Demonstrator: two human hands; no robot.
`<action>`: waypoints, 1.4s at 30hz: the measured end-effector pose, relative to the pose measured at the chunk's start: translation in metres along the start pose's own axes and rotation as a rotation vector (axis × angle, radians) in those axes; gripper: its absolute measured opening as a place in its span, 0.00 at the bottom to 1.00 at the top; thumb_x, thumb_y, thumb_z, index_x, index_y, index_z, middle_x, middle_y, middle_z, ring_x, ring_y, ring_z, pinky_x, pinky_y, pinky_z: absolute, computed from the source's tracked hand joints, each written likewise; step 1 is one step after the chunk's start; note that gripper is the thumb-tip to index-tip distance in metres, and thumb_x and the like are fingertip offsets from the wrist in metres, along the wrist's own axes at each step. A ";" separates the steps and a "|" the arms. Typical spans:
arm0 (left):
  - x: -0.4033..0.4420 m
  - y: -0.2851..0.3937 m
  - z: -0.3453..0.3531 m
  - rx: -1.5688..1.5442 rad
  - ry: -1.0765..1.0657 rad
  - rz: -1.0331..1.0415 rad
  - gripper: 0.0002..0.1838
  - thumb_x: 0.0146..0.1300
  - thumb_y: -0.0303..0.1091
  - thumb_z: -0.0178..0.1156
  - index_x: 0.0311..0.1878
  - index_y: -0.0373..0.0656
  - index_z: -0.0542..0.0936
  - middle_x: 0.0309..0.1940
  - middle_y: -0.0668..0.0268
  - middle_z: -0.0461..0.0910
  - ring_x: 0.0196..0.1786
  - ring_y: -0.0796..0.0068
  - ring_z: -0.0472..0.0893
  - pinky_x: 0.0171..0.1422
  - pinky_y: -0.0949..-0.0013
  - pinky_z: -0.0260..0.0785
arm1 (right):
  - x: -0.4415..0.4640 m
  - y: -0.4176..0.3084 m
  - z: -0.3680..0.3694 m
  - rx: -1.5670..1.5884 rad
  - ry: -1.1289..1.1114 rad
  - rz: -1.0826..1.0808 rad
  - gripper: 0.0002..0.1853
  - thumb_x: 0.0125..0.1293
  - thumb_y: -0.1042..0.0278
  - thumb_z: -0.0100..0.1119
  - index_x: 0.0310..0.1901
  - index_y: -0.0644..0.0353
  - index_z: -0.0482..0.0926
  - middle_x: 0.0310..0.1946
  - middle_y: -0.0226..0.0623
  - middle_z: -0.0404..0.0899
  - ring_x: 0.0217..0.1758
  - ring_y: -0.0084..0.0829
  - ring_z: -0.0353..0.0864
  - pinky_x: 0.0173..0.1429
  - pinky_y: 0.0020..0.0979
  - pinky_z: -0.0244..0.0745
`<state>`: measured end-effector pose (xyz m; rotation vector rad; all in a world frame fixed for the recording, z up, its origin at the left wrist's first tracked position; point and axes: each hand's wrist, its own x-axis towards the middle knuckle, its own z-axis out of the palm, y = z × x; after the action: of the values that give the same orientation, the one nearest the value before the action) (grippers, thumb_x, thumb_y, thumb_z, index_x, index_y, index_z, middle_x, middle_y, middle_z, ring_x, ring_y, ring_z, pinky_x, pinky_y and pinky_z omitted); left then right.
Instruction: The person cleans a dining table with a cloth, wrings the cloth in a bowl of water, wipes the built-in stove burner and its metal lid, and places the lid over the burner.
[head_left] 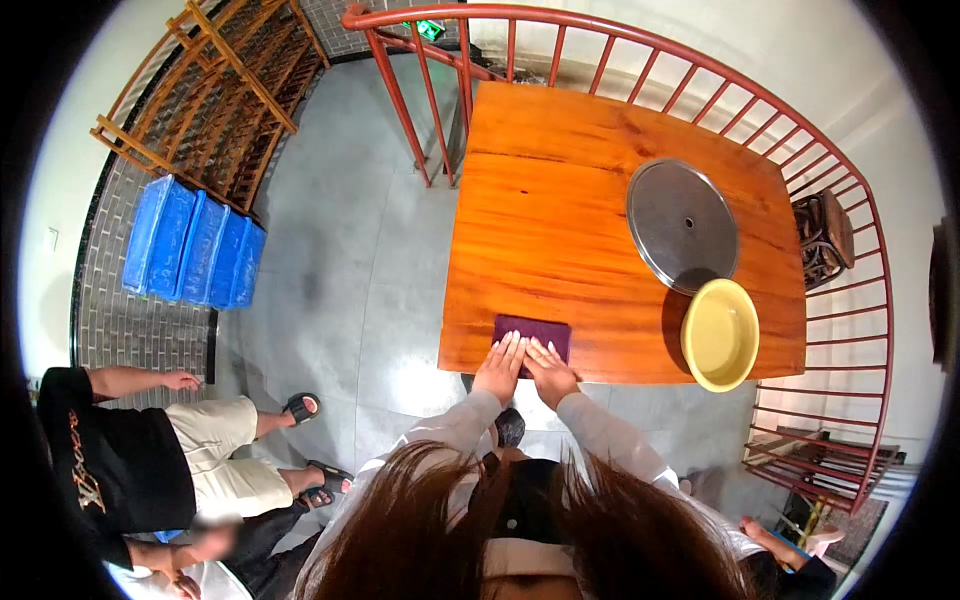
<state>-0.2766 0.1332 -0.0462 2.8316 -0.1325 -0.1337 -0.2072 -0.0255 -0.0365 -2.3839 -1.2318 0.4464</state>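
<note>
A folded purple cloth [545,327] lies at the near edge of the wooden table [550,230], left of the middle. My left hand [500,368] rests flat on the cloth with its fingers stretched out. Close beside it, my right hand [551,374] also lies on the cloth, fingers straight and angled toward the left hand. Parts of the cloth are hidden under both hands. To the right on the tabletop are a round metal lid [662,215] with a small hole in the middle and a yellow basin [722,340] at the near edge.
A red metal railing [650,42] curves behind and right of the table. Stacked blue crates [195,245] and a wooden rack [225,110] stand at the left. A person in a black shirt [130,460] is at lower left; another person's hand [760,533] shows at lower right.
</note>
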 end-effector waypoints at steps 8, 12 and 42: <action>-0.064 0.018 0.017 0.000 -0.128 0.012 0.32 0.67 0.35 0.41 0.74 0.39 0.52 0.75 0.56 0.50 0.77 0.61 0.50 0.79 0.61 0.43 | -0.053 -0.044 0.014 0.098 -0.042 0.059 0.30 0.58 0.78 0.45 0.65 0.59 0.66 0.68 0.44 0.63 0.75 0.39 0.56 0.77 0.43 0.47; -0.096 0.030 0.021 -0.014 -0.274 -0.015 0.30 0.68 0.35 0.39 0.73 0.38 0.55 0.73 0.56 0.56 0.75 0.63 0.56 0.78 0.61 0.45 | -0.079 -0.055 0.025 0.052 -0.194 0.027 0.30 0.60 0.73 0.47 0.67 0.57 0.64 0.69 0.40 0.63 0.74 0.37 0.57 0.77 0.43 0.47; -0.138 0.044 -0.032 -1.244 -0.007 -0.139 0.43 0.42 0.34 0.79 0.61 0.40 0.65 0.50 0.62 0.76 0.56 0.71 0.74 0.63 0.66 0.66 | -0.131 -0.107 -0.026 0.685 0.386 0.331 0.10 0.60 0.74 0.52 0.40 0.64 0.80 0.32 0.43 0.83 0.38 0.35 0.83 0.47 0.32 0.76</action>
<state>-0.4133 0.1150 0.0085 1.5946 0.1195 -0.1736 -0.3418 -0.0833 0.0511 -1.9364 -0.4135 0.3968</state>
